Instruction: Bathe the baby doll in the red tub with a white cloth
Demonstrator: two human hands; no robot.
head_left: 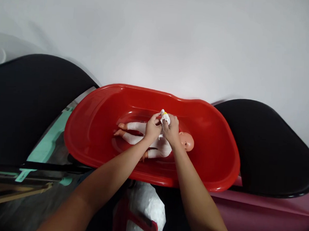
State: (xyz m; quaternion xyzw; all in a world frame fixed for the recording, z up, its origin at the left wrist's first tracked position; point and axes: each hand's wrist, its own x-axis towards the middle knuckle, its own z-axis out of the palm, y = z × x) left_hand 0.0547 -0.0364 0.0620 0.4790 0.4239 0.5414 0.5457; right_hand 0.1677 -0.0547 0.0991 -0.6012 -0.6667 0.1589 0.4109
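A baby doll (158,143) in a white long-sleeved suit lies in a red plastic baby tub (91,125), its bare head (186,142) to the right and its feet to the left. My left hand (153,126) and my right hand (172,128) meet above the doll's middle. Both pinch a crumpled white cloth (165,119) with a small yellow mark at its upper tip. The hands hide part of the doll's chest. The cloth's lower edge seems to join the suit, but I cannot tell for certain.
Black padded curved shapes (262,150) flank the tub on both sides, and a white wall lies beyond it. A dark pink surface (263,219) spreads at lower right. Below the tub stand a white bag (143,209) and a red frame (135,219).
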